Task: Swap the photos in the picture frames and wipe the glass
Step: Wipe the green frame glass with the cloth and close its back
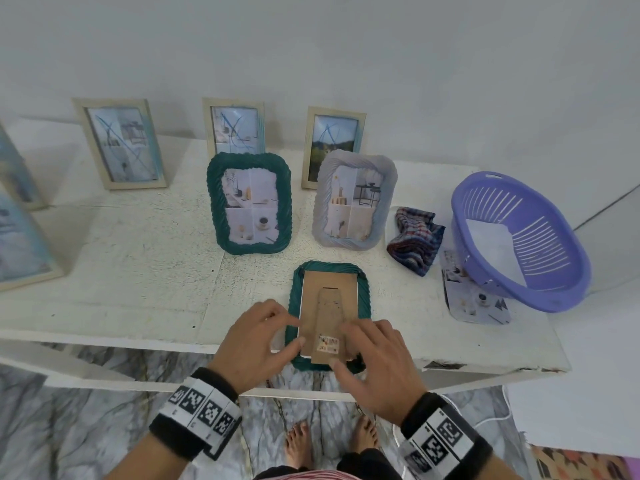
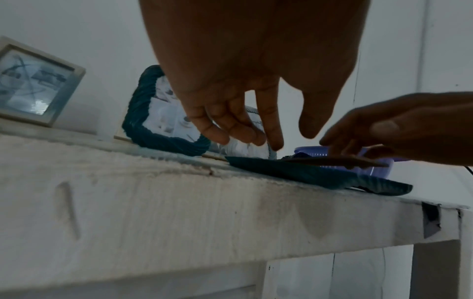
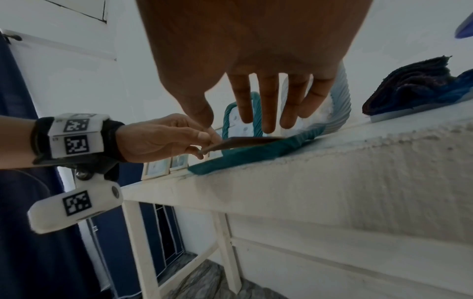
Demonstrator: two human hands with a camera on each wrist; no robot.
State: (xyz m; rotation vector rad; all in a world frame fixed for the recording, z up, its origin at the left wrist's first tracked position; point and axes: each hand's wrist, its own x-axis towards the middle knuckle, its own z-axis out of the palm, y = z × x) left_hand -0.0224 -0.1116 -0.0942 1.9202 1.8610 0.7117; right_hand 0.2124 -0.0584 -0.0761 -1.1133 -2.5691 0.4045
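Observation:
A teal picture frame [image 1: 364, 292] lies face down at the table's front edge, its near end over the edge. Its brown cardboard backing board [image 1: 329, 306] sits on it, the near end lifted, as the right wrist view shows on the board [image 3: 243, 141]. My left hand [image 1: 298, 330] pinches the board's near left corner. The straight fingers of my right hand [image 1: 343, 348] rest on the board's lower right part. A checked cloth [image 1: 415, 237] lies folded to the right. Behind stand a second teal frame [image 1: 214, 202] and a grey-lilac frame [image 1: 322, 202], both with photos.
A purple plastic basket [image 1: 460, 216] sits tilted at the right end, over a loose photo [image 1: 474, 306]. Three cream frames [image 1: 119, 143] with blue scribbles on the glass stand along the back wall, and more stand at the far left [image 1: 20, 237]. My bare feet are below the table [image 1: 138, 271].

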